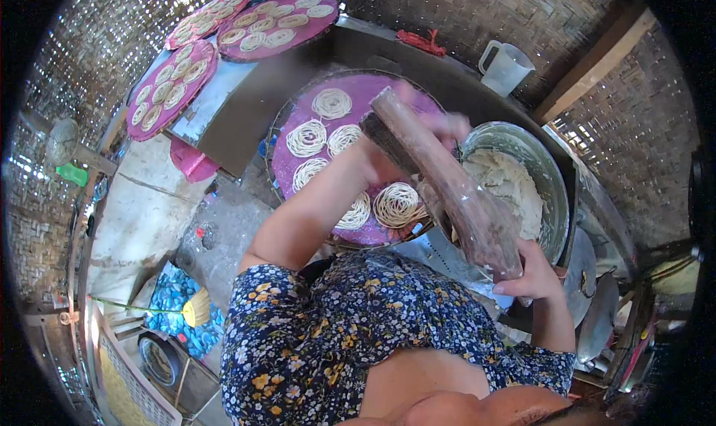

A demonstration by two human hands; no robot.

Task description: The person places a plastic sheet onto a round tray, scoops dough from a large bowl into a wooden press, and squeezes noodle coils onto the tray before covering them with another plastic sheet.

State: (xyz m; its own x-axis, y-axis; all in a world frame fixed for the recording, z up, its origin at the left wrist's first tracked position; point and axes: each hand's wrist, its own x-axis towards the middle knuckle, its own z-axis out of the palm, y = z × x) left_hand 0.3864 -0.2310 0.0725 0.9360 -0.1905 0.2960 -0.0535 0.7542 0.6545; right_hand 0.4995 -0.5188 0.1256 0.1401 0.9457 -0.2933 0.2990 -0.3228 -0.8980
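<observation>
A thick two-piece wooden hand press [466, 195], smeared with dough, slants across the middle in front of me. My right hand [533, 273] wraps round its lower end, thumb along the near side. My left hand [429, 124] is at the upper end, smeared by motion and partly behind the wood, so its grip does not show. Underneath lies a round tray with a pink sheet [287, 161], carrying several coils of pale dough strands [306, 139]. Just right of the press, a large metal pot [556, 180] holds a mass of pale dough [507, 183].
Three more pink trays [175, 90] with dough coils rest at the back left. A clear plastic jug [507, 68] and a red plastic bag [422, 42] are on the back ledge. A small broom [196, 308] lies lower left, by a blue patterned bag [165, 295].
</observation>
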